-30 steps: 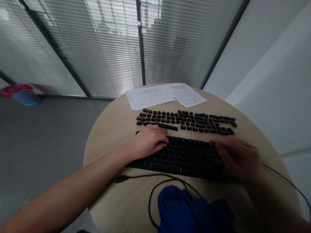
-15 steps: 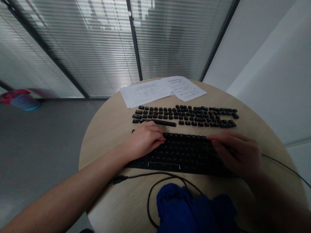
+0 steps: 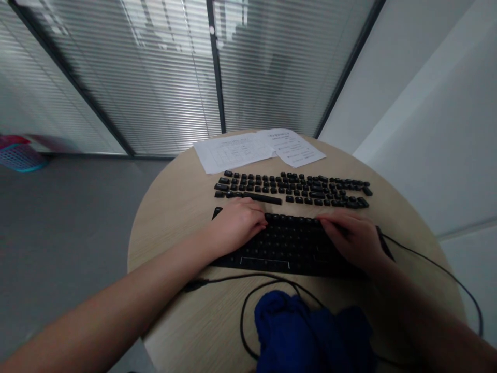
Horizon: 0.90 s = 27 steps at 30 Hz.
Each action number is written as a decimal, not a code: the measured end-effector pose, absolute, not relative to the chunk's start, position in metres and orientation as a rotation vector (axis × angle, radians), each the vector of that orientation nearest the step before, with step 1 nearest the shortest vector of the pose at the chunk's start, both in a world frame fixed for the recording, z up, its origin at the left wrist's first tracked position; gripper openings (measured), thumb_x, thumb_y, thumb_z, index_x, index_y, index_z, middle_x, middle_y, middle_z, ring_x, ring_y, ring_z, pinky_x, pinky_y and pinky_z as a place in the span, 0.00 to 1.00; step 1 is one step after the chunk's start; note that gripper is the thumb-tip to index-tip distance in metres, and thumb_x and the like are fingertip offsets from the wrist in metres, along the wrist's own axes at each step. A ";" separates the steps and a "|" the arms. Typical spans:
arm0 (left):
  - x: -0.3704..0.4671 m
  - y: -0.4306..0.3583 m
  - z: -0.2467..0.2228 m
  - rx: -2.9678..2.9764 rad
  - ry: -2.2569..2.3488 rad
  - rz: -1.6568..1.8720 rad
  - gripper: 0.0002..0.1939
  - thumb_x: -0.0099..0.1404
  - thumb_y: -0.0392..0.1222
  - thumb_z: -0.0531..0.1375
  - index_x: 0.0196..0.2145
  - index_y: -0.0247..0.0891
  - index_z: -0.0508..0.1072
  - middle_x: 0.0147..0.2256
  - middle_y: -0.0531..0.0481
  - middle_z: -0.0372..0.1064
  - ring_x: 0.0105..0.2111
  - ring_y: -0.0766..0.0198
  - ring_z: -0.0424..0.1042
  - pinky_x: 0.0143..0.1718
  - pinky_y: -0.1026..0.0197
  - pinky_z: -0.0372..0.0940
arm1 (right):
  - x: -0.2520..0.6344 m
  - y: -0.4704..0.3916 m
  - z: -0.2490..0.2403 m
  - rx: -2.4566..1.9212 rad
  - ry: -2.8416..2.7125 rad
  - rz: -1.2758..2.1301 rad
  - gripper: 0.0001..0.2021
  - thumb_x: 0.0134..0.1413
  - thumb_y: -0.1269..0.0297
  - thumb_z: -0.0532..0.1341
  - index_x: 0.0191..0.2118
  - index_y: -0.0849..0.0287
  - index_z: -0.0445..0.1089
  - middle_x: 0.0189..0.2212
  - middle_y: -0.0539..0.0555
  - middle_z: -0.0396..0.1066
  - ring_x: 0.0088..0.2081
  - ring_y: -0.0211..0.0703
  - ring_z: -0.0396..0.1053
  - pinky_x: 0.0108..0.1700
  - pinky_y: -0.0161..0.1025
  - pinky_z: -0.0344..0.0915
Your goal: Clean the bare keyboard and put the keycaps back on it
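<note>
A black keyboard (image 3: pixel 283 248) lies near the middle of the round table, only its top row of keys fully raised; lower down, mostly bare key sockets show. My left hand (image 3: pixel 241 221) rests over its upper left part, fingers curled down and closed at the top row. With thumb and forefinger pinched, my right hand (image 3: pixel 351 235) is at a keycap (image 3: pixel 316 221) toward the right of that row. The tips partly hide that key. Beyond the keyboard, loose black keycaps (image 3: pixel 308 201) lie in rows, with a long spacebar (image 3: pixel 264 198) at their near left.
Printed papers (image 3: pixel 233 150) lie at the table's (image 3: pixel 163 217) far edge. A blue cloth (image 3: pixel 295 331) and a looped black cable (image 3: pixel 243 321) are at the near side. Another cable (image 3: pixel 438 259) runs off right. A basket (image 3: pixel 21 158) stands on the floor at left.
My right hand has shifted slightly left along the top row, and the keyboard's right end now shows past it. My left hand stays in place. The view has moved a little.
</note>
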<state>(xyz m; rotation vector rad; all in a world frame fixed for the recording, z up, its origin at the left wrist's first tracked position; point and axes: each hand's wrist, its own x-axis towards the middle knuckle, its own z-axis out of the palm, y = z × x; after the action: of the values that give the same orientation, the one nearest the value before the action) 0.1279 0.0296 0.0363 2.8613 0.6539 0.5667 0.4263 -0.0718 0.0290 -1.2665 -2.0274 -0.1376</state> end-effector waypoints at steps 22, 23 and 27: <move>0.109 0.043 0.035 2.782 0.527 0.895 0.09 0.72 0.38 0.60 0.37 0.40 0.81 0.37 0.48 0.79 0.39 0.58 0.75 0.43 0.54 0.69 | 0.414 0.139 0.061 -1.906 -2.240 -0.007 0.08 0.58 0.66 0.67 0.42 0.55 0.84 0.42 0.59 0.82 0.46 0.54 0.77 0.51 0.48 0.70; 0.107 0.044 0.036 2.769 0.545 0.918 0.09 0.72 0.38 0.60 0.37 0.40 0.81 0.37 0.48 0.79 0.39 0.58 0.75 0.43 0.54 0.69 | 0.414 0.143 0.059 -1.912 -2.259 0.016 0.08 0.58 0.66 0.68 0.42 0.55 0.84 0.42 0.58 0.82 0.46 0.54 0.77 0.50 0.48 0.70; 0.103 0.049 0.037 2.724 0.589 0.972 0.08 0.71 0.38 0.61 0.37 0.40 0.81 0.37 0.49 0.80 0.40 0.57 0.76 0.42 0.55 0.70 | 0.416 0.153 0.053 -1.906 -2.322 0.117 0.07 0.57 0.67 0.69 0.40 0.53 0.84 0.41 0.55 0.83 0.45 0.50 0.78 0.50 0.44 0.71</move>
<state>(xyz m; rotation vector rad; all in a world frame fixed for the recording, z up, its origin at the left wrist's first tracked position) 0.1030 0.0486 0.0367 2.7245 0.5895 0.9724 0.4156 0.1527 0.0531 -1.9063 -2.3221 0.1174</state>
